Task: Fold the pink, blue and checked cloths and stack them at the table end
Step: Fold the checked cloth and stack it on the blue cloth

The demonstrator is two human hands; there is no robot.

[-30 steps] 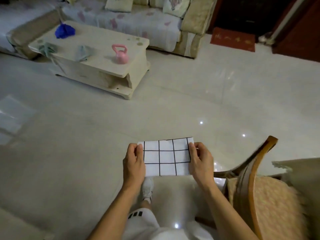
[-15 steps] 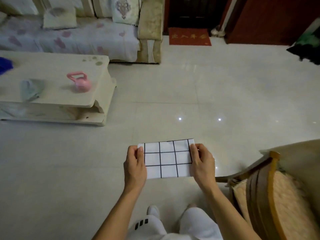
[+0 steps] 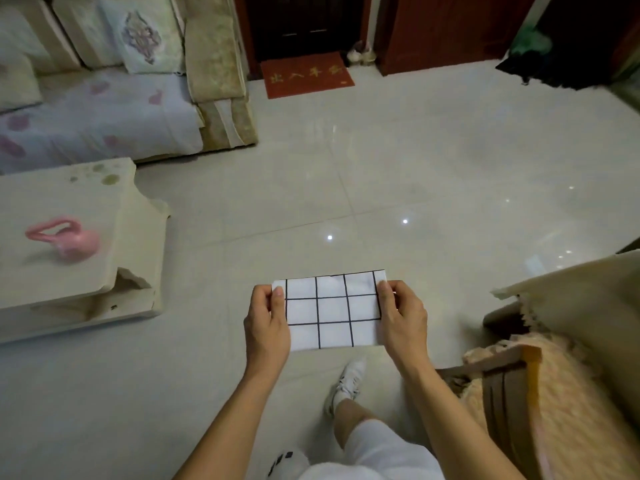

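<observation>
While the person stood on a pale tiled floor, the view looked down past both forearms to a folded cloth held in mid-air. At far left, a sofa with a flowered cover and cushions ran along the wall. Just in front of it stood a low cream surface, chipped at its near corner, and a small pink kettlebell sat on top near its right end. Further right, at the back of the room, a red doormat lay before a dark wooden door.

Centre frame, the left hand had its grip on the left edge of the checked cloth, thumb on top and fingers curled underneath. That cloth, white with thin black grid lines, was folded into a flat rectangle and was held level above the floor, well apart from the low surface. The right hand had a matching grip on the right edge, thumb lying along the top and fingers tucked beneath. Below the cloth, a white shoe and light shorts were in view. At far right stood a wooden chair with a fluffy peach cushion on it.
</observation>
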